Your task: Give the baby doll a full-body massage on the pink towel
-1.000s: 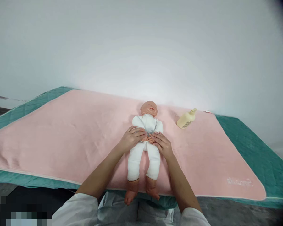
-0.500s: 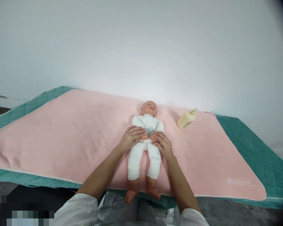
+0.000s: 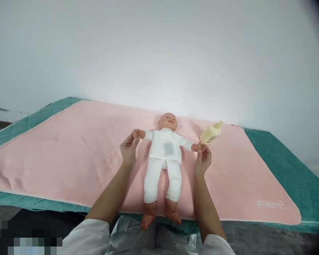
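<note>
A baby doll [image 3: 165, 147] in white clothes lies on its back on a pink mat [image 3: 82, 152], its head away from me and its feet over the near edge. Both its arms are stretched out sideways. My left hand [image 3: 129, 148] is closed on the doll's hand at the left. At the right, my right hand [image 3: 203, 159] pinches the doll's other hand between thumb and fingers. A grey patch shows on the front of the doll's top. Just beyond my right hand stands a pale yellow pump bottle [image 3: 210, 133], its base close to the doll's hand.
Under the pink mat a green quilted cover [image 3: 287, 156] shows along the sides and near edge. A white wall [image 3: 159, 56] rises directly behind. Grey floor [image 3: 255, 241] is visible at the lower right.
My hands have moved apart and outward from the doll's belly. The doll's arms, folded in over its front before, are now spread to both sides, uncovering the grey patch.
</note>
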A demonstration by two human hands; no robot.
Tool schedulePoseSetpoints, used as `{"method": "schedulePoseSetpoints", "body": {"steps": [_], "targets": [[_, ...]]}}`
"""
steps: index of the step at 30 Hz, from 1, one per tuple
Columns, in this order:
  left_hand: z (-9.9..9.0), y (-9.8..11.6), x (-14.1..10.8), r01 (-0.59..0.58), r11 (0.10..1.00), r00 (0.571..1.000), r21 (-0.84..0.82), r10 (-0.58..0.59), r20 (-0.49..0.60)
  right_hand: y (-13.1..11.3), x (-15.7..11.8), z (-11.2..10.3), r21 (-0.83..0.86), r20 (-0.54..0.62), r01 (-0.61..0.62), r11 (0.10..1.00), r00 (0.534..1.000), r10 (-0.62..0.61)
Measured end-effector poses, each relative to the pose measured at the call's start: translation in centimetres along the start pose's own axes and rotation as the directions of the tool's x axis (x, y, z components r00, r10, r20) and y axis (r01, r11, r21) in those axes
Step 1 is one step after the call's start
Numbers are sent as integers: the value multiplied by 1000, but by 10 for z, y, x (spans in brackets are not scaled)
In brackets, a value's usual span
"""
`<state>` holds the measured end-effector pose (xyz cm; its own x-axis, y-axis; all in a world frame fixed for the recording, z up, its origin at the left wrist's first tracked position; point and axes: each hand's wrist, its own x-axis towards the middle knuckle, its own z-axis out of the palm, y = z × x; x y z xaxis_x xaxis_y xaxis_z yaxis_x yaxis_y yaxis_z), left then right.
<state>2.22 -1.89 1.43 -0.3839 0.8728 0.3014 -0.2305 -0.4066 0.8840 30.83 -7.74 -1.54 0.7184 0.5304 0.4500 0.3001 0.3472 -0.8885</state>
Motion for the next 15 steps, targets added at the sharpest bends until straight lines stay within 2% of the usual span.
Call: {"method": "schedulePoseSetpoints", "body": {"steps": [2,4,7,9,12,15], "targets": [[-4,-1,8,73,988,989,-135,-89,-117,-1,6,-1,33,-56,-64,997,996,66],[-9,-3,15,183,948,949,-261,-239,-205,3,11,-4,83,-79,-147,986,985,153],[-17,-8,22,350,829,827,-437,-492,-271,16,18,-9,193,-64,-285,939,951,302],[-19,-12,24,401,749,750,-527,-599,-282,28,22,-12,241,-61,-353,904,924,377],[-19,-14,26,418,685,677,-596,-673,-298,44,27,-16,271,-70,-425,863,886,458],[-19,-15,26,423,678,659,-602,-685,-309,53,30,-18,290,-24,-455,842,876,482]]}}
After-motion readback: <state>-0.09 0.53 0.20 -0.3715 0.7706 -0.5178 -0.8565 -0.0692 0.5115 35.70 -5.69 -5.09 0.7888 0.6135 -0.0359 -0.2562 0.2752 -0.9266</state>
